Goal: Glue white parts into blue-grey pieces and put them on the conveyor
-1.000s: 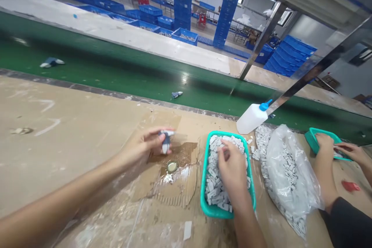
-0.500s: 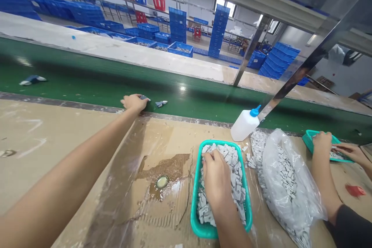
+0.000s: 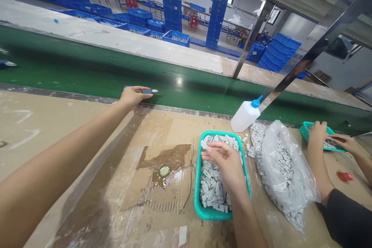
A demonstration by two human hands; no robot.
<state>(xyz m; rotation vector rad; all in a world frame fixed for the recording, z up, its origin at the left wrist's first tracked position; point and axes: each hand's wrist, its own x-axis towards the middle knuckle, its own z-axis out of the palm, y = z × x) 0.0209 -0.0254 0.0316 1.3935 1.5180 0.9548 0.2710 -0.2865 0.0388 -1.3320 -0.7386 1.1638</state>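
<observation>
Over the green belt [image 3: 177, 93], my left hand [image 3: 132, 97] is closed on a small dark blue-grey part [image 3: 147, 91] with a white tip. A bit of blue shows behind that hand; what it belongs to is hidden. My right hand [image 3: 228, 162] is just above a teal plastic basket [image 3: 197, 193] filled with small light-grey plastic pieces [image 3: 212, 180]. Its thumb and fingertips pinch one light-grey piece [image 3: 204, 143]. On the cardboard between my hands lies a round cap-like disc [image 3: 164, 171] in a wet brown patch.
A white squeeze bottle [image 3: 245, 117] with a blue nozzle stands behind the basket. To its right lies a clear bag [image 3: 286, 166] of grey pieces. Another person's hands [image 3: 318, 131] work at a second teal basket [image 3: 306, 131]. A metal post [image 3: 290, 77] slants above.
My left hand has closed around the blue-grey part that was lying on the belt. My right hand has risen from among the pieces with one in its fingertips. The view has shifted slightly.
</observation>
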